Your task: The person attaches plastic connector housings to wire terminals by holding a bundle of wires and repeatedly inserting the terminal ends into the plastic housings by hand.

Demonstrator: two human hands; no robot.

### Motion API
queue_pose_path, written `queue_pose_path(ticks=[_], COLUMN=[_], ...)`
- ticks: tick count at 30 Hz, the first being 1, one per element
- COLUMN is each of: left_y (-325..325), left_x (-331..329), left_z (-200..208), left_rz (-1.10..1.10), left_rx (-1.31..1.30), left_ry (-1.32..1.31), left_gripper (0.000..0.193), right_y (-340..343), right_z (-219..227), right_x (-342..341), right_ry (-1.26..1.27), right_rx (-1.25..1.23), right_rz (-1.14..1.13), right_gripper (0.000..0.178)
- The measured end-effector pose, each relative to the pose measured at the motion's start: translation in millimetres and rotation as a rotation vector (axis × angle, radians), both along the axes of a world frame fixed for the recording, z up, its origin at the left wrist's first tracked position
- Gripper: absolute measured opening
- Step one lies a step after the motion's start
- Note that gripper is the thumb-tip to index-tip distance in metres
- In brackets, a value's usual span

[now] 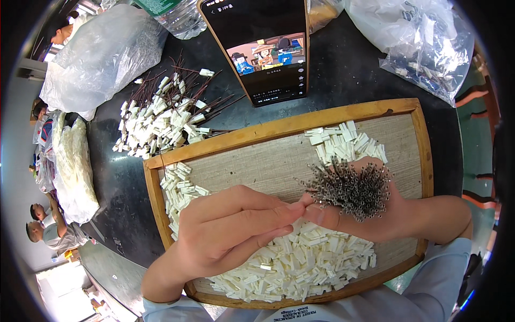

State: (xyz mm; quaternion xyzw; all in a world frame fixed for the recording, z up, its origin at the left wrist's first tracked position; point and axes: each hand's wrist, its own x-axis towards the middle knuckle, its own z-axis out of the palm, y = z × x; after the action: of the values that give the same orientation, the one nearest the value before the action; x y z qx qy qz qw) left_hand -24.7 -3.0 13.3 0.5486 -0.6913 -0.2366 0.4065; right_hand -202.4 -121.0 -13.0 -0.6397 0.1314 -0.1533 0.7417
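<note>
In my right hand [396, 214] is a thick bundle of thin wires [354, 188], their small metal terminal ends fanned out toward me. My left hand [228, 225] has its thumb and forefinger pinched together, touching the right hand's fingertips beside the bundle. What the left fingertips hold is too small and covered to make out. Both hands are above a wood-framed tray [289, 121]. Below them lies a large heap of small white plastic connector housings [292, 263]. Smaller groups of the same housings lie along the tray's left side and at its far right.
Beyond the tray's far left corner is a pile of dark wires with white housings [161, 115]. A phone [271, 80] stands upright, playing a cartoon. Clear plastic bags [104, 59] and a bottle [182, 20] surround the black table [118, 198]. Other people [53, 228] are at the far left.
</note>
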Motion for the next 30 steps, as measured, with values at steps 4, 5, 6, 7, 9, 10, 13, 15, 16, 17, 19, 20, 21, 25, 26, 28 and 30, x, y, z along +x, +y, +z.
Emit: queue_pose_path(ticks=[4, 5, 6, 7, 9, 10, 13, 15, 16, 17, 19, 20, 21, 25, 26, 28, 30], left_y=[-1, -1, 0, 1, 1, 1, -3, -5, -4, -3, 0, 2, 3, 11, 11, 8, 6], left_x=[-3, -5, -6, -7, -7, -7, 2, 23, 34, 45, 64, 68, 66, 42, 35, 29, 27], left_z=[0, 1, 2, 4, 6, 7, 9, -3, 1, 5, 11, 12, 14, 15, 12, 7, 2], left_rz=[-0.004, -0.004, 0.046, 0.096, 0.110, 0.123, 0.075, 0.165, 0.371, 0.576, 0.632, 0.611, 0.609, 0.009, -0.097, -0.137, -0.180], left_rx=[-0.033, -0.034, 0.012, 0.057, 0.115, 0.172, 0.099, -0.107, -0.164, -0.221, -0.114, -0.076, -0.075, 0.308, 0.356, 0.384, 0.410], left_ry=[-0.005, -0.006, 0.004, 0.014, 0.027, 0.039, 0.016, -0.191, -0.320, -0.449, -0.662, -0.786, -0.782, -0.483, -0.472, -0.499, -0.528], left_gripper=[0.024, 0.024, 0.020, 0.017, 0.015, 0.014, 0.017, 0.011, 0.010, 0.009, 0.015, 0.018, 0.018, 0.021, 0.022, 0.020, 0.019], right_y=[3, 3, 0, -2, -10, -12, 11, 3, 0, -2, 1, 2, 1, -1, -1, -2, -2], right_z=[-3, -3, -4, -4, 5, 9, -4, 7, 13, 12, 11, 10, 11, 9, 6, 3, 4], right_x=[-1, -1, -1, -1, -2, -2, 7, 3, 3, 2, 4, 5, 4, 2, 2, 2, 1], right_ry=[-0.102, -0.104, -0.096, -0.089, -0.021, 0.048, -0.204, 0.013, 0.220, 0.272, 0.255, 0.238, 0.241, 0.208, 0.185, 0.194, 0.201], right_rx=[0.066, 0.065, -0.050, -0.165, -0.209, -0.252, -0.062, 0.093, 0.250, 0.280, 0.366, 0.454, 0.454, 0.432, 0.445, 0.414, 0.383], right_rz=[-0.064, -0.064, -0.050, -0.036, 0.055, 0.144, -0.173, -0.135, -0.082, -0.044, -0.055, -0.068, -0.071, -0.011, -0.008, 0.001, 0.007], right_gripper=[0.019, 0.019, 0.019, 0.020, 0.018, 0.017, 0.016, 0.016, 0.016, 0.018, 0.016, 0.014, 0.014, 0.013, 0.013, 0.013, 0.013])
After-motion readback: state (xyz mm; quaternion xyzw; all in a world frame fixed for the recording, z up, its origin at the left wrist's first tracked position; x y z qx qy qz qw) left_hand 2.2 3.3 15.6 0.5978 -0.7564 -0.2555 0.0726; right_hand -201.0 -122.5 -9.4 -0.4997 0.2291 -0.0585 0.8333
